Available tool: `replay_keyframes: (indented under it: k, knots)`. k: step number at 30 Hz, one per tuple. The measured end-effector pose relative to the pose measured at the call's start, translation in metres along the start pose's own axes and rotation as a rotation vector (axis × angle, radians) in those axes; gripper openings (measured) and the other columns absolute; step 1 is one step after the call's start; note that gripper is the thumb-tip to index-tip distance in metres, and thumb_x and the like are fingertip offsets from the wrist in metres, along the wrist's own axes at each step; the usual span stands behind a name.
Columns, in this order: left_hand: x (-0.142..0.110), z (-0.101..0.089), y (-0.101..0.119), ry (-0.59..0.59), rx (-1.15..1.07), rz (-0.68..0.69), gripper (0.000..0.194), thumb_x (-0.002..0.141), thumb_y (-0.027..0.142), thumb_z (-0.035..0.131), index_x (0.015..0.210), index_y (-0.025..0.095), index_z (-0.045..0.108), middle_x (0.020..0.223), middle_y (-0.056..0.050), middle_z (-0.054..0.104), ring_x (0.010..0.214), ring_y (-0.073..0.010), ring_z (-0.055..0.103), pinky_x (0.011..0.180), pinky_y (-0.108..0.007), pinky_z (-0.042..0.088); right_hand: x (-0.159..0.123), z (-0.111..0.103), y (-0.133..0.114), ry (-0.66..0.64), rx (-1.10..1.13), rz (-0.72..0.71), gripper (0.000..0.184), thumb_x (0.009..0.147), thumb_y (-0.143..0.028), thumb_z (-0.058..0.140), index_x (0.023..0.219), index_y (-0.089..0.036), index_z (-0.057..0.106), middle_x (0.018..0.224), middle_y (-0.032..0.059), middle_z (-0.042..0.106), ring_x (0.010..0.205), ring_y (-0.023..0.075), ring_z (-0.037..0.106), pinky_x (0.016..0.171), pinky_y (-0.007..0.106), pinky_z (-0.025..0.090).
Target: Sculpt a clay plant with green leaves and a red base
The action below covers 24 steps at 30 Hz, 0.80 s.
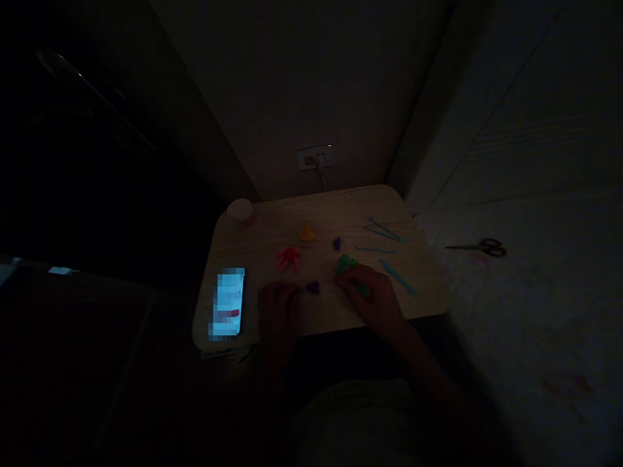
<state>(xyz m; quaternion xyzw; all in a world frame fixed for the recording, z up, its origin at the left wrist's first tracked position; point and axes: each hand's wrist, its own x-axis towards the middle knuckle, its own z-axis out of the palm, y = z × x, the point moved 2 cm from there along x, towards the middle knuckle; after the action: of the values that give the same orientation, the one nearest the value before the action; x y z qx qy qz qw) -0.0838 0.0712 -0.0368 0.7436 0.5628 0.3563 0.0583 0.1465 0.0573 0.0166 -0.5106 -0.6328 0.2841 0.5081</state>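
Observation:
The room is very dim. My right hand (374, 299) bends over the right part of a small table, its fingertips closed at the lower edge of a green modelling-clay piece (346, 262). Another green lump (363, 289) shows beside its fingers. My left hand (278, 308) rests near the front edge, fingers loosely bent and slightly apart, with nothing visible in them. Just right of it lies a dark purple clay lump (313, 287); a second purple lump (337, 244) sits farther back. Ahead of my left hand is a red clay figure with pink legs (289, 258), and behind that an orange clay piece (306, 232).
A lit phone (228, 303) lies at the table's (272, 227) left side, with a pale cup (241, 211) at the back left. Several blue-green sticklike tools (396, 275) lie on the right. Scissors (479, 247) rest on the pale surface beyond. A wall socket (314, 157) holds a plug.

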Motion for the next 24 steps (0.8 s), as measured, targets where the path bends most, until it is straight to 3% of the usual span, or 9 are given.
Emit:
replay_keyframes:
  k: [4,7,12,18,21,24]
  knots:
    - [0.003,-0.01,0.017,-0.01,-0.107,0.059,0.017,0.101,0.026,0.063,0.106,0.023,0.079,0.105,-0.008,0.073,0.099,-0.0247,0.068,0.09,-0.039,0.057,-0.001,0.009,-0.004,-0.063,0.059,0.038,0.011,0.096,-0.028,0.071,0.097,-0.024,0.08,0.092,0.0048,0.082,0.082,0.0214,0.075,0.079,0.034,0.059]
    - [0.005,-0.016,0.035,-0.04,-0.209,0.126,0.015,0.101,0.03,0.066,0.107,0.024,0.079,0.104,-0.007,0.076,0.096,-0.0222,0.071,0.086,-0.035,0.059,-0.004,0.019,-0.006,-0.14,0.111,0.121,0.018,0.09,-0.031,0.08,0.106,-0.023,0.081,0.097,0.0053,0.084,0.079,0.0203,0.076,0.076,0.033,0.06]
    - [0.004,-0.02,0.05,-0.077,-0.236,0.155,0.018,0.099,0.032,0.069,0.114,0.025,0.077,0.1,-0.006,0.078,0.093,-0.0221,0.072,0.081,-0.033,0.059,-0.01,0.028,-0.003,-0.239,0.104,0.251,0.009,0.088,-0.022,0.081,0.097,-0.023,0.084,0.084,0.0033,0.085,0.073,0.0203,0.078,0.067,0.03,0.059]
    - [0.001,-0.018,0.051,-0.103,-0.269,0.129,0.014,0.096,0.034,0.074,0.106,0.024,0.076,0.095,-0.006,0.077,0.088,-0.0218,0.072,0.078,-0.033,0.059,-0.009,0.023,-0.007,-0.289,0.066,0.156,0.016,0.092,-0.015,0.073,0.094,-0.025,0.085,0.09,0.002,0.086,0.076,0.0202,0.079,0.069,0.029,0.059]
    - [0.003,-0.017,0.054,-0.089,-0.295,0.15,0.009,0.096,0.03,0.074,0.101,0.023,0.075,0.093,-0.005,0.076,0.086,-0.0207,0.072,0.077,-0.032,0.058,-0.007,0.018,-0.006,-0.192,-0.04,0.071,0.015,0.092,-0.016,0.069,0.091,-0.024,0.082,0.086,0.0039,0.083,0.075,0.0208,0.076,0.071,0.031,0.059]
    - [0.006,-0.019,0.048,-0.049,-0.284,0.129,0.005,0.096,0.027,0.074,0.098,0.023,0.075,0.091,-0.004,0.076,0.085,-0.0197,0.071,0.079,-0.032,0.058,-0.003,0.001,0.003,0.102,-0.162,0.044,0.013,0.093,-0.021,0.066,0.09,-0.023,0.079,0.086,0.0071,0.08,0.076,0.0229,0.073,0.073,0.035,0.059]
